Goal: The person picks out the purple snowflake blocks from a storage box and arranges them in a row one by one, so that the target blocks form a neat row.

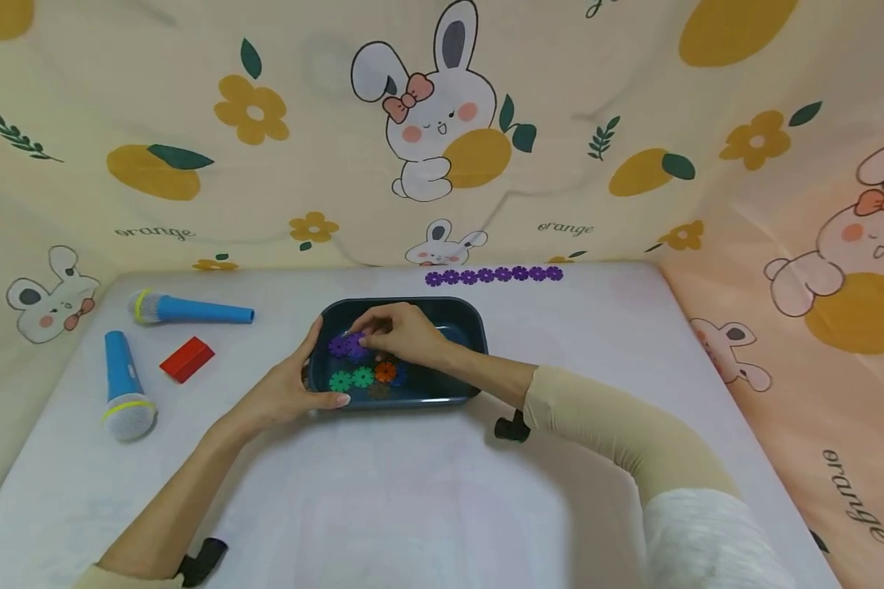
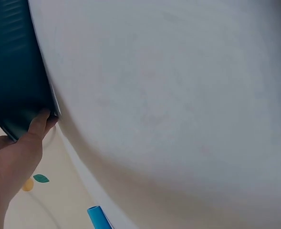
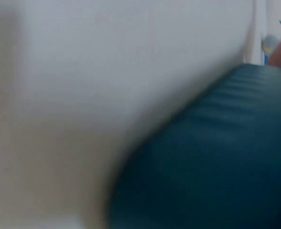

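A dark blue tray (image 1: pixel 438 391) stands mid-table in the head view with several small plastic flower-shaped discs inside. My left hand (image 1: pixel 283 393) grips its left end, thumb along the front rim; the left wrist view shows that hand (image 2: pixel 23 152) on the tray's (image 2: pixel 16 71) edge. Reaching into the tray, my right hand (image 1: pixel 405 334) pinches a purple flower disc (image 1: pixel 355 350) beside another purple one (image 1: pixel 337 347). Green discs (image 1: pixel 340 381), an orange disc (image 1: pixel 385 372) and a brown one (image 1: pixel 378 391) lie nearer the front. The right wrist view shows mainly the blurred tray (image 3: pixel 207 157).
A row of joined purple flower discs (image 1: pixel 493 275) lies at the table's back edge. To the left are two blue toy microphones (image 1: pixel 202 310), (image 1: pixel 121 368) and a red block (image 1: pixel 187 360). A patterned cloth (image 1: pixel 324 164) hangs behind the white table (image 1: pixel 412 491).
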`<action>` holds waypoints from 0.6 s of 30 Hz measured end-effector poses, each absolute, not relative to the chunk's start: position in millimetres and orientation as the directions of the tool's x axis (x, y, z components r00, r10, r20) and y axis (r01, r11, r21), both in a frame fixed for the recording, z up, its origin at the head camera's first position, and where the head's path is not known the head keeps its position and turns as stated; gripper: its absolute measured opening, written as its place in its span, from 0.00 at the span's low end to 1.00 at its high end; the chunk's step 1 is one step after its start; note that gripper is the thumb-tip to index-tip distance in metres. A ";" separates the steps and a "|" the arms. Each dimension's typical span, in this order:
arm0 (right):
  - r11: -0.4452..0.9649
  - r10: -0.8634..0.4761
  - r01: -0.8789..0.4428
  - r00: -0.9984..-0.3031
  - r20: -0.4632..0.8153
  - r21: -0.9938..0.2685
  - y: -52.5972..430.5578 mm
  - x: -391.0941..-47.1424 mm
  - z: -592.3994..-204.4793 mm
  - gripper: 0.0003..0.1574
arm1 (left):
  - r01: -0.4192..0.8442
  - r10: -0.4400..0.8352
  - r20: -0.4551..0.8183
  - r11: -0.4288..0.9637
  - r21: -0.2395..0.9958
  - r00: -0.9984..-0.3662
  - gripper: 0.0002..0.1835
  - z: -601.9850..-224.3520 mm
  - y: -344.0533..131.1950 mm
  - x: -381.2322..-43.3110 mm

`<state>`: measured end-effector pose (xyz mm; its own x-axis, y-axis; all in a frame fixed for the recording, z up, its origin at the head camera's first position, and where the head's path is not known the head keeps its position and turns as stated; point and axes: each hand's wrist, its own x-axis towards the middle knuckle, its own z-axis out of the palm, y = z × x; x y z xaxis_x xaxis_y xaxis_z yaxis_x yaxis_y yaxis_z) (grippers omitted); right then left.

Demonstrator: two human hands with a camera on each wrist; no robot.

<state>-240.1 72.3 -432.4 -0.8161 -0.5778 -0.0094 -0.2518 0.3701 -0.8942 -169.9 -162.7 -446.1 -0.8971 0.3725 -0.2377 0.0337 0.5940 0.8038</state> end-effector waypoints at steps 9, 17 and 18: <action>0.384 -0.479 -0.199 -0.877 -0.011 -0.901 116.2 -241.6 -403.7 0.11 | 0.008 0.334 -0.260 0.628 0.778 -0.906 0.67 -444.9 -162.7 -168.0; 0.373 -0.312 -0.089 -0.949 -0.035 -0.924 165.3 -250.2 -397.1 0.14 | 0.009 0.329 -0.264 0.640 0.768 -0.907 0.68 -443.2 -159.2 -169.1; 0.367 -0.291 -0.074 -0.956 -0.039 -0.927 171.9 -250.8 -396.5 0.14 | 0.011 0.330 -0.263 0.642 0.767 -0.906 0.68 -443.2 -158.6 -169.3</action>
<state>-250.8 171.9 -396.5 -0.9560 -0.2907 -0.0392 -0.0737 0.3674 -0.9271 -169.3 -158.6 -443.2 -0.9064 0.3302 -0.2633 0.0111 0.6419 0.7667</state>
